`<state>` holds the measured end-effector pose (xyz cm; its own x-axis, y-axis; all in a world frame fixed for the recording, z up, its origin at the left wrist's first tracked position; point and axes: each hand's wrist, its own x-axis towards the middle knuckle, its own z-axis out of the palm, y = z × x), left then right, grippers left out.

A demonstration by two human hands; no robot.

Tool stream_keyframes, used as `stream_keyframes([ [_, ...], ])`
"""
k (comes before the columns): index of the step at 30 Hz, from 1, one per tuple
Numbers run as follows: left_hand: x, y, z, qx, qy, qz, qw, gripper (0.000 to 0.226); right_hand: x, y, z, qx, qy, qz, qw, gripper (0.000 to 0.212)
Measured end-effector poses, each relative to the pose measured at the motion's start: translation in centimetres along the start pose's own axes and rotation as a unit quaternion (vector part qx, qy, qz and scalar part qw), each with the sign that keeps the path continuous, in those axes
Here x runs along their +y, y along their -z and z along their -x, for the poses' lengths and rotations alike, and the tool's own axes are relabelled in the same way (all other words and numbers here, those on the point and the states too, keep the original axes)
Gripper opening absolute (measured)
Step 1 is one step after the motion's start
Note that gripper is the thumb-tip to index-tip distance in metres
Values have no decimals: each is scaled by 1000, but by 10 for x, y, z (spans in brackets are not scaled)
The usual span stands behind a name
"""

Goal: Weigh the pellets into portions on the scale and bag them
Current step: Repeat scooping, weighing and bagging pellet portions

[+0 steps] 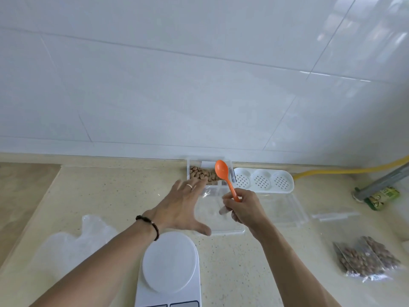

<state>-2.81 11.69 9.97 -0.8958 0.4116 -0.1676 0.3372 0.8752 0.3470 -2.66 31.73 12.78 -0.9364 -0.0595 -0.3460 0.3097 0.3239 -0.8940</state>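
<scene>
Glossy orange plastic spoon [222, 170]; speckled stone counter [110, 196]; glossy wall tiles [177, 85].

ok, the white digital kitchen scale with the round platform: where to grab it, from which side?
Grip the white digital kitchen scale by its long side edges, from above, near the bare front panel. It lies flat and low on the beige speckled counter, and the raised round platform is the weighing part, so leave it alone. The left forearm crosses its left side now.

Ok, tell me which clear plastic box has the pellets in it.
The clear box at the back against the wall, just past the left hand; brown pellets fill it. The nearer clear tray and the one right of it hold none.
</scene>
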Motion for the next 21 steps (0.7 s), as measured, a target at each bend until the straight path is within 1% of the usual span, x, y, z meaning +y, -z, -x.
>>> stream_keyframes([
  [1, 4, -5, -3, 13, -8, -12, 1000, 138, -2, -3, -1, -6, 3, -5, 1000, 6],
  [3, 6, -10, -10, 52, -15, 3, 999, 135, -5, -7, -3, -15, 9, -19, 1000, 6],
  [8, 1, -8, -20, 157, -27, 130, 979, 104, -7, -9, -14, -3, 12, -57, 998, 8],
  [11, -7, -12, -29, 181, -40, 153, 971, 91, -2, -9, -27, 9, 1, -69, 998, 5],
  [14, -19, -17, -40, 196, -35, 158, 967, 87, 1, -10, -41, 10, -6, -64, 998, 10],
  [16, -27, -20, -48, 190, -29, 151, 970, 90, 3, -11, -51, 4, -5, -52, 999, 10],
  [17, -30, -21, -51, 172, -22, 151, 973, 96, 4, -12, -56, 0, -4, -44, 999, 9],
  [20, -36, -23, -60, 107, 10, 168, 980, 128, 4, -15, -70, -10, -4, -33, 999, 9],
  [21, -37, -24, -63, 104, 16, 169, 980, 131, 4, -16, -74, -14, -5, -36, 999, 9],
])
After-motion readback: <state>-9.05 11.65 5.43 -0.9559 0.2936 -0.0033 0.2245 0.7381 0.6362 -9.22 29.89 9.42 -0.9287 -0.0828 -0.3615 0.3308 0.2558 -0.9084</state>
